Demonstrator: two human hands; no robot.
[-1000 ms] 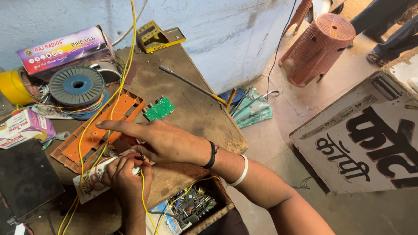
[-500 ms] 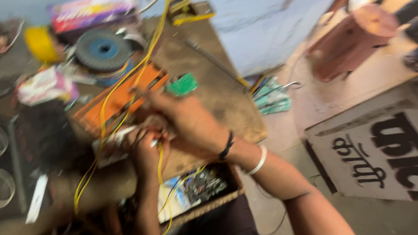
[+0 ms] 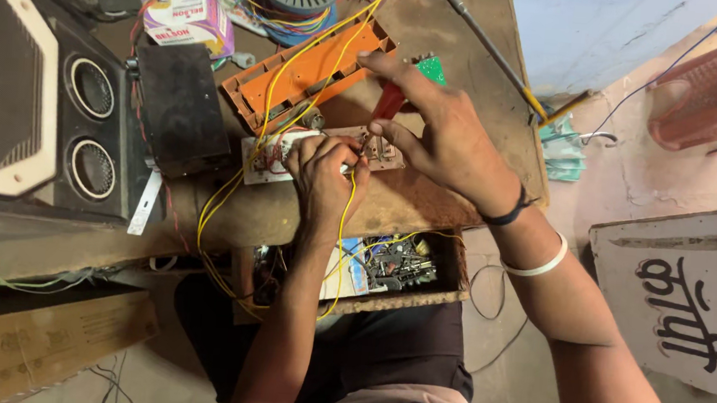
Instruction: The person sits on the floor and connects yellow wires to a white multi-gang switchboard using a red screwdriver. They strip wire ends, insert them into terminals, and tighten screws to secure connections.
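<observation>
Left hand (image 3: 325,167) pinching a yellow wire (image 3: 345,226) against a small circuit board (image 3: 271,155), right hand (image 3: 439,131) gripping a red-handled tool (image 3: 388,104) beside it, orange tray (image 3: 300,75) behind on the bench (image 3: 426,202)

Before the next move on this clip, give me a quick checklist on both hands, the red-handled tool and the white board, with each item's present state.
1. Left hand pressing on the white board: ok.
2. Right hand has a grip on the red-handled tool: ok.
3. Tool tip seated on the board's terminal: cannot tell, fingers hide it.
4. Yellow wires clear of the work spot: not ok, they cross the board.
5. Board lying flat on the wooden bench: ok.
</observation>
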